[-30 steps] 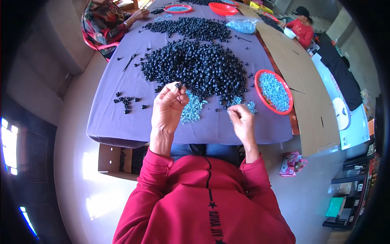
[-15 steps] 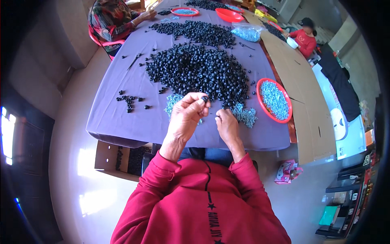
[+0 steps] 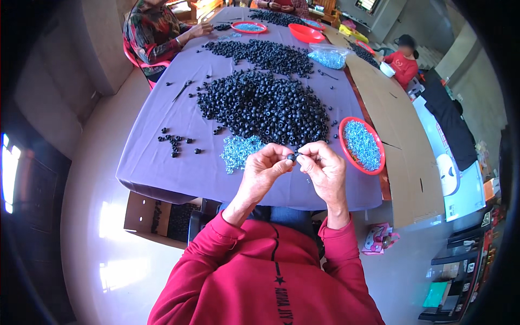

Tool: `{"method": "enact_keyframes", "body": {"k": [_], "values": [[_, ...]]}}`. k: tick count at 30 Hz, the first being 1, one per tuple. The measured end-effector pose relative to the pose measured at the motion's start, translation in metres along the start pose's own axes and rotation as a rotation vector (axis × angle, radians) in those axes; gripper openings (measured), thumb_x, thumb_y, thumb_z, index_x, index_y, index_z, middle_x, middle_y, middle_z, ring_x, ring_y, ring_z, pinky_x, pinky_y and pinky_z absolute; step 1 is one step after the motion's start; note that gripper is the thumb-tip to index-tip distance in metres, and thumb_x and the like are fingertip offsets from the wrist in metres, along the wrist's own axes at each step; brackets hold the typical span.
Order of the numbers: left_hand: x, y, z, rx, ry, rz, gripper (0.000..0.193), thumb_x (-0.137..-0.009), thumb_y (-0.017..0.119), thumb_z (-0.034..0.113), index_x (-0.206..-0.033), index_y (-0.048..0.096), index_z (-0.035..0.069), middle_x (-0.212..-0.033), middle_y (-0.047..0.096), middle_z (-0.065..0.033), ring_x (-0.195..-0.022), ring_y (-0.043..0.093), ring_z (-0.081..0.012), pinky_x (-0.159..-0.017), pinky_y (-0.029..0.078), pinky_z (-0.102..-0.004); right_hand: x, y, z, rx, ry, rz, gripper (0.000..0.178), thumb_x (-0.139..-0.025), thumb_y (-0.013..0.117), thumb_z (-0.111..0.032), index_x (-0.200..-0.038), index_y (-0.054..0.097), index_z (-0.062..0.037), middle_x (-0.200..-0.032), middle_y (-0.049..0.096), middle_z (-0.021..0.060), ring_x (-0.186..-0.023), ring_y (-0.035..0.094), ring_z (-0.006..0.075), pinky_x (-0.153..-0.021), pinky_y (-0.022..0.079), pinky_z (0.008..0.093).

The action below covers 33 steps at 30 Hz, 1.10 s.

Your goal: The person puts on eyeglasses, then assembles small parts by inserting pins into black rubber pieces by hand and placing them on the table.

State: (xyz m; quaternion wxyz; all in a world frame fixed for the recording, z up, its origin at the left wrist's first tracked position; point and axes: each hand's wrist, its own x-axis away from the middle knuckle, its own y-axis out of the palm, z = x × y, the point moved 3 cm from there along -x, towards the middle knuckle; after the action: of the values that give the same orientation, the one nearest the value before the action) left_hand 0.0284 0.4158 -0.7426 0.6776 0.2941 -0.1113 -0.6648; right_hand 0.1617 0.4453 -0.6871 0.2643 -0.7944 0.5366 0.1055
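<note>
Above the near edge of the purple-covered table, my two hands meet fingertip to fingertip. My left hand pinches a round black bead between thumb and forefinger. Against that bead, my right hand is closed in a pinch; a tiny dark bit shows at its fingertips, too small to name. Just beyond my hands lies a large heap of black beads. A patch of small light-blue pieces spreads beside my left hand. More blue pieces fill a red plate right of my right hand.
Loose black beads and small dark scissors lie to the left. Farther back are another bead heap, a bag of blue pieces and a red bowl. Other people sit around. Below the table stands a cardboard box.
My right hand has lifted from the blue pieces by the heap and come up to my left hand. My left hand has lowered slightly, keeping its bead. The view has shifted slightly.
</note>
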Motion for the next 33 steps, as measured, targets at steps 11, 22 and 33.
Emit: {"method": "enact_keyframes", "body": {"k": [11, 22, 33], "values": [[0.002, 0.004, 0.006, -0.038, 0.040, -0.046, 0.013, -0.082, 0.060, 0.002, -0.095, 0.058, 0.001, -0.087, 0.061, -0.0030, -0.080, 0.057, -0.0085, -0.074, 0.048, -0.0219, 0.002, 0.000, -0.014, 0.218, -0.186, -0.054, 0.007, -0.079, 0.059, 0.002, -0.085, 0.055, 0.0001, -0.076, 0.056, 0.0042, -0.062, 0.057, 0.0088, -0.054, 0.048, 0.0219], [0.002, 0.004, 0.002, -0.027, 0.006, -0.029, 0.012, -0.082, 0.060, 0.005, -0.093, 0.058, 0.000, -0.083, 0.061, -0.0029, -0.075, 0.057, -0.0086, -0.069, 0.047, -0.0215, 0.002, 0.002, -0.017, 0.323, -0.299, -0.028, 0.012, -0.076, 0.060, 0.005, -0.085, 0.055, -0.0014, -0.076, 0.057, 0.0071, -0.062, 0.058, 0.0146, -0.054, 0.046, 0.0258], [0.006, 0.010, -0.023, 0.082, -0.092, 0.062, 0.008, -0.084, 0.056, 0.003, -0.091, 0.057, 0.000, -0.083, 0.059, -0.0028, -0.074, 0.054, -0.0088, -0.070, 0.045, -0.0228, 0.029, 0.012, 0.000, 0.618, -0.412, 0.080, 0.031, -0.071, 0.057, 0.007, -0.101, 0.051, 0.0027, -0.086, 0.054, 0.0156, -0.075, 0.056, 0.0294, -0.065, 0.048, 0.0356]]}}
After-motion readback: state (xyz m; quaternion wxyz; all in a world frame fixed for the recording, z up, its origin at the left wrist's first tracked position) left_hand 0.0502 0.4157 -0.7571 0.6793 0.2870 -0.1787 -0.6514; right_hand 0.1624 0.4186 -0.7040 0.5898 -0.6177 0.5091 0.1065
